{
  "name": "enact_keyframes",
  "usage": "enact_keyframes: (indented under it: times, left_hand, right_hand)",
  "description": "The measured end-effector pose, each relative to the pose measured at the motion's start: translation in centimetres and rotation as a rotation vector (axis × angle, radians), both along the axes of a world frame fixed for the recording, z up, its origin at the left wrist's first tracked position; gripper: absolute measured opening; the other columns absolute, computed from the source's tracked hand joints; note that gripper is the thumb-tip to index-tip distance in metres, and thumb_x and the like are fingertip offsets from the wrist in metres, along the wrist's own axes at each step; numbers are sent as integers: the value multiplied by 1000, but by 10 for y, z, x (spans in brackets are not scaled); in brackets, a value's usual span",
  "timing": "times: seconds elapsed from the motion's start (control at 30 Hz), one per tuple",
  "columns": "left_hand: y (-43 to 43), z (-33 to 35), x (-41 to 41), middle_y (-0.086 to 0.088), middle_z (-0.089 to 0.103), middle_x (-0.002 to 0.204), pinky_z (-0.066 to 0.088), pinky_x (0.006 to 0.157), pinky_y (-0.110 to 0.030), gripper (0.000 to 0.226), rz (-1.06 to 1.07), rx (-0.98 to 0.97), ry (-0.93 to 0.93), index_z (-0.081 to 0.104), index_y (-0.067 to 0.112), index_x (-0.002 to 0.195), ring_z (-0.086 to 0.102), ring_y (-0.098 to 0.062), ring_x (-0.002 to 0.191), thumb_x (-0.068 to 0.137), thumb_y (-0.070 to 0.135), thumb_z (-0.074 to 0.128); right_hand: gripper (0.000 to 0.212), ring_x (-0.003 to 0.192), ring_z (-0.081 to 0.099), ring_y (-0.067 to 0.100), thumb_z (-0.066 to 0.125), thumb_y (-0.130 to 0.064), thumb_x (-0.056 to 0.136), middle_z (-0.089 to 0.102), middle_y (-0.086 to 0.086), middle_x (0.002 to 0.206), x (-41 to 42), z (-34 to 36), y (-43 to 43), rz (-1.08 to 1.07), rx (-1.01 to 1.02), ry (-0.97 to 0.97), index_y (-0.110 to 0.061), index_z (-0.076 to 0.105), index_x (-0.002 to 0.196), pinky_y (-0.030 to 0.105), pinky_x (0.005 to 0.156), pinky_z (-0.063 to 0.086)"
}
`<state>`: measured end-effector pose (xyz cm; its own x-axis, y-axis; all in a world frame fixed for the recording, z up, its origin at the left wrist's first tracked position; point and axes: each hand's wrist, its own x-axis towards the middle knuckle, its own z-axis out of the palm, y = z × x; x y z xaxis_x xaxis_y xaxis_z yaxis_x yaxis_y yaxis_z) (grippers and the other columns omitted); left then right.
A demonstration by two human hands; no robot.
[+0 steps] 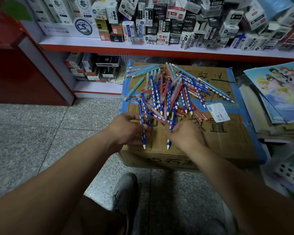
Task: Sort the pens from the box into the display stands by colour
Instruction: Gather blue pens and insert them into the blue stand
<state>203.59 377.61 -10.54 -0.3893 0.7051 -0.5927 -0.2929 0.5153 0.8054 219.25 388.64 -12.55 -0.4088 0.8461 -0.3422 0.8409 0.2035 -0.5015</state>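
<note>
A heap of pens (170,92) lies on top of a closed cardboard box (227,133): several blue ones with white dots, red ones, pale pink ones and light teal ones. My left hand (126,131) grips blue dotted pens (143,119) near the box's front edge, their white tips pointing toward me. My right hand (185,134) pinches another blue dotted pen (171,119), its tip sticking out below my fingers. Both hands sit at the near side of the heap.
Shelves (159,46) behind the box hold stacked pen cartons. Picture books (278,92) are piled on the right. A white perforated stand (288,175) shows at the lower right edge. My shoe (126,189) rests on the grey tiled floor (41,133) before the box.
</note>
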Motion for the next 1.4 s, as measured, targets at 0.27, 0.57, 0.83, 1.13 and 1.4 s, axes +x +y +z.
enact_keyframes:
  times: [0.27, 0.57, 0.83, 1.13, 1.4]
  left_hand:
    - [2, -2, 7, -6, 76, 106, 59, 64, -33, 29, -11, 58, -36, 63, 13, 121, 72, -20, 92, 94, 4, 63]
    - [-9, -1, -4, -5, 74, 81, 60, 71, -30, 18, 111, 150, -194, 72, 14, 85, 70, -15, 72, 95, 7, 59]
    - [-13, -2, -29, -11, 73, 80, 60, 70, -39, 11, 322, 85, -91, 61, 11, 93, 70, -22, 73, 99, 7, 54]
    - [-9, -7, -27, -14, 73, 83, 60, 76, -43, 10, 258, 60, -99, 56, 10, 90, 71, -27, 79, 99, 6, 55]
    - [-4, -6, -24, -12, 71, 80, 61, 67, -37, 7, 211, 78, -72, 64, 3, 91, 70, -20, 69, 95, 0, 59]
  right_hand:
    - [8, 64, 60, -2, 69, -34, 91, 65, -15, 71, 7, 14, -16, 147, 21, 301, -26, 66, 89, 22, 55, 44]
    - [9, 61, 62, 3, 74, -30, 87, 70, -7, 70, -32, 3, -30, 256, -49, 533, -22, 75, 85, 27, 62, 52]
    - [14, 73, 66, 15, 71, -33, 90, 70, -5, 78, -49, -10, -10, 238, 248, 220, -19, 69, 93, 35, 70, 57]
    - [26, 80, 66, 23, 74, -39, 86, 69, 1, 84, -62, -17, -15, 241, 316, 56, -16, 67, 97, 38, 73, 57]
    - [18, 61, 61, 12, 66, -29, 92, 72, -4, 81, -53, -13, -11, 167, 151, 134, -16, 69, 80, 25, 59, 51]
